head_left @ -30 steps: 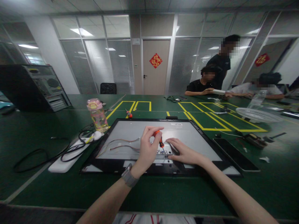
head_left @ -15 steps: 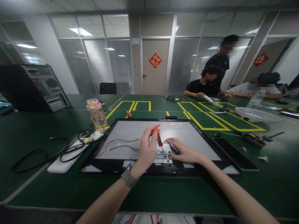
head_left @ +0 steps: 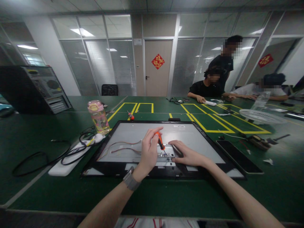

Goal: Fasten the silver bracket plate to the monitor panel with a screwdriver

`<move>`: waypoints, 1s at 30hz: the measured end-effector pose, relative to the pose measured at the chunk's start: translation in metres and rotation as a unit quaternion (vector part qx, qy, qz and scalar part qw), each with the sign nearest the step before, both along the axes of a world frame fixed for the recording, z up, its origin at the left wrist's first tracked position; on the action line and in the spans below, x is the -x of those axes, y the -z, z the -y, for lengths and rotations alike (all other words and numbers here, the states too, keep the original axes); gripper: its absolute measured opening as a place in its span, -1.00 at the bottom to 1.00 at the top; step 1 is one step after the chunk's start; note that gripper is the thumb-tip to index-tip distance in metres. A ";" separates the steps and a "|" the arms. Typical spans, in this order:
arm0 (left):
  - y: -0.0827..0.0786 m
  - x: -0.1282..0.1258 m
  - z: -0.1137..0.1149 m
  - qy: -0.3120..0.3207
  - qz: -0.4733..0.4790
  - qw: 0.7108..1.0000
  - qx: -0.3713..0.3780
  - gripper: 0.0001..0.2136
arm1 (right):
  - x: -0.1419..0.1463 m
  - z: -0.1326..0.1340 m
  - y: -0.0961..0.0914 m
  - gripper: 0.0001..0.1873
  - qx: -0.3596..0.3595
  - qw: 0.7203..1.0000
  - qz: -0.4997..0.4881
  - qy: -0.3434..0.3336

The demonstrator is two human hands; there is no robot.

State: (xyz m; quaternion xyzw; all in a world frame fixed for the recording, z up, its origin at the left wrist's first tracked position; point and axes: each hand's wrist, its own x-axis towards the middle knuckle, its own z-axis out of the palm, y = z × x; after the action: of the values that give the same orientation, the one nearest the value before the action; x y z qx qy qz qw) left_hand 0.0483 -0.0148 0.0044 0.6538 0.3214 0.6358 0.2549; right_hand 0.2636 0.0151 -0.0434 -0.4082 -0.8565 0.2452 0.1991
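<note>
A flat screen panel [head_left: 187, 133] with a black frame lies back side up on the green table. Around the handle of an orange and black screwdriver [head_left: 160, 142] my left hand [head_left: 150, 147] is closed, wearing a grey watch on its wrist. The screwdriver leans, its tip down at a small metal bracket [head_left: 169, 163] near the panel's front edge. My right hand [head_left: 186, 154] rests on the bracket's right side, fingers spread, thumb at its edge. Thin wires [head_left: 125, 149] run across the panel to the left. Whether the tip sits in a screw is too small to tell.
Left stand a pink-lidded bottle [head_left: 98, 117], a white power strip [head_left: 68, 161] with black cables, and a computer case [head_left: 35, 90]. A red-handled tool [head_left: 130, 116] lies behind the panel. On the right are a phone [head_left: 238, 156] and a clear plastic dish [head_left: 261, 116]. Other people occupy the far right.
The screwdriver handle has tilted slightly left in my left hand, while my right hand stays put. Across the table, a person's hand has lowered a white object to the tabletop.
</note>
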 end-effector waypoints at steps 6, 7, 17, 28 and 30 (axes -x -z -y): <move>0.003 -0.002 -0.002 -0.014 0.000 1.000 -0.001 -0.80 | 0.001 0.000 0.002 -0.35 -0.032 0.999 0.000 0.015; 0.003 -0.002 -0.002 -0.014 0.001 1.000 0.000 -0.81 | 0.001 0.000 0.001 -0.35 -0.042 0.999 0.006 0.023; 0.000 -0.002 0.000 -0.054 -0.003 0.999 -0.006 -0.79 | 0.001 -0.001 -0.002 -0.31 -0.017 0.999 0.019 0.043; 0.002 -0.002 -0.002 -0.029 -0.012 1.000 -0.001 -0.79 | 0.001 0.000 -0.005 -0.34 0.009 1.000 -0.007 0.027; 0.003 -0.002 -0.002 -0.026 -0.013 1.000 0.008 -0.79 | 0.000 -0.001 -0.006 -0.32 0.014 1.000 -0.014 0.023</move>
State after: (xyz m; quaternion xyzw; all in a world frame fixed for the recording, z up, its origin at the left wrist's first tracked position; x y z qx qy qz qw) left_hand 0.0507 -0.0124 0.0019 0.6518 0.3466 0.6306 0.2395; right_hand 0.2634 0.0158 -0.0379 -0.4272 -0.8404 0.2579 0.2115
